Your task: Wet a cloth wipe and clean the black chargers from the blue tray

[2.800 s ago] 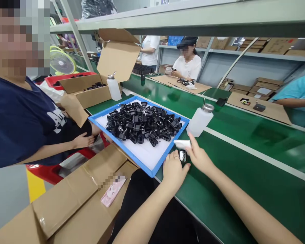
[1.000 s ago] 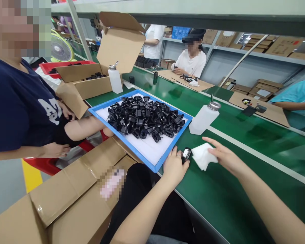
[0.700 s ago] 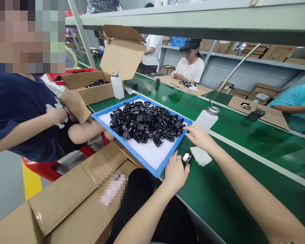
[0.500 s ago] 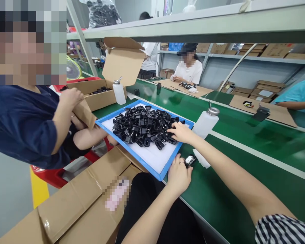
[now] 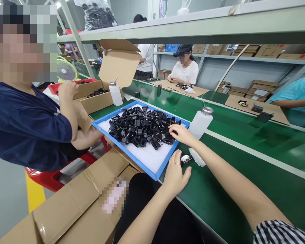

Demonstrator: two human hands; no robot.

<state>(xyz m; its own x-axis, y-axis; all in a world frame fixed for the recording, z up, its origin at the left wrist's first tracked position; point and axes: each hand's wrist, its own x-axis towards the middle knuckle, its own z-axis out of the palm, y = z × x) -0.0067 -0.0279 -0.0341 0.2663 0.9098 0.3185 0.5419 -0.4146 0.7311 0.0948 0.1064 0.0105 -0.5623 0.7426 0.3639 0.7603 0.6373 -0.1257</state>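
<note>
Right hand reaches out over the blue tray's edge, fingers spread and slightly curved, tips resting on the near side of a heap of black plastic plug adapters. Whether it grips one cannot be told. The heap fills the middle of the blue tray, on a white foam liner, with only a narrow strip of white showing on the far side and more on the near side.

Left hand, wearing a ring, stands open on the green conveyor belt and holds nothing, beside the tray's rim. Just to its right lies a small black-and-white device, partly on a white wipe. A plastic dispensing bottle with a metal top stands just past the right wrist, and a striped sleeve shows at the right upper arm.

Across the tray, a co-worker in a navy shirt sits with one hand raised, near an open cardboard box holding more black parts. A second dispensing bottle stands beside that box.
</note>
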